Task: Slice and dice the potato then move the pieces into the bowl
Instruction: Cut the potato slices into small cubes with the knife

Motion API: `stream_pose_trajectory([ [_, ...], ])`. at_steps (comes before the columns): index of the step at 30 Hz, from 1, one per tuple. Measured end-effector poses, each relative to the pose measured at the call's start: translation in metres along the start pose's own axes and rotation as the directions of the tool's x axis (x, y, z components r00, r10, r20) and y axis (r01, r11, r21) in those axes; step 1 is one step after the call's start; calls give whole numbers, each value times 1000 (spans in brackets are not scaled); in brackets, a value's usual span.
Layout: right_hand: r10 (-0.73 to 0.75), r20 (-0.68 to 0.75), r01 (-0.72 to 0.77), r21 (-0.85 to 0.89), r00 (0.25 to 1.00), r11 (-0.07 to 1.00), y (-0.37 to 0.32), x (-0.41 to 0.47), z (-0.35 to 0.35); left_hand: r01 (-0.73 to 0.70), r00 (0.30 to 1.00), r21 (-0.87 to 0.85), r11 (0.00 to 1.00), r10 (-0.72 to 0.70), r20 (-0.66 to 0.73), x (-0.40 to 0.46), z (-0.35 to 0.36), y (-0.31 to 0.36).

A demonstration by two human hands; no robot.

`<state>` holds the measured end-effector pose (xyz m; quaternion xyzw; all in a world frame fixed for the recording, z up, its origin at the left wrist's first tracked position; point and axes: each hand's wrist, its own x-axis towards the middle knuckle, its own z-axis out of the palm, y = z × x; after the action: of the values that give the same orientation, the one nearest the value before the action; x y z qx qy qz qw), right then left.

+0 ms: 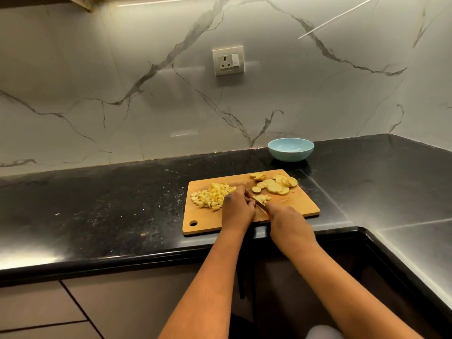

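Observation:
A wooden cutting board (298,204) lies on the black counter. A heap of diced potato (211,195) sits on its left part. Round potato slices (276,185) lie at its far right. My right hand (286,220) grips a knife (260,205) whose blade points toward a small stack of slices (263,198) at the board's middle. My left hand (237,207) rests curled beside that stack, fingertips at the pieces under the blade. A light blue bowl (290,149) stands beyond the board near the wall, with nothing visible in it.
The black counter (110,204) runs left and turns a corner at the right (403,216). A marble wall with a power socket (228,61) rises behind. Cabinet fronts (49,309) lie below the counter's front edge.

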<state>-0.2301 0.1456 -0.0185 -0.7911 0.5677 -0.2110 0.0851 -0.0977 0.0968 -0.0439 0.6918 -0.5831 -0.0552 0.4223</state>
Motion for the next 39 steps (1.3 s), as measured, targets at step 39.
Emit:
stream_pose_trajectory([
  [39,148,-282,23,524,948,851,57,50,14,-418,882,345,840,285,375,12,21,26],
])
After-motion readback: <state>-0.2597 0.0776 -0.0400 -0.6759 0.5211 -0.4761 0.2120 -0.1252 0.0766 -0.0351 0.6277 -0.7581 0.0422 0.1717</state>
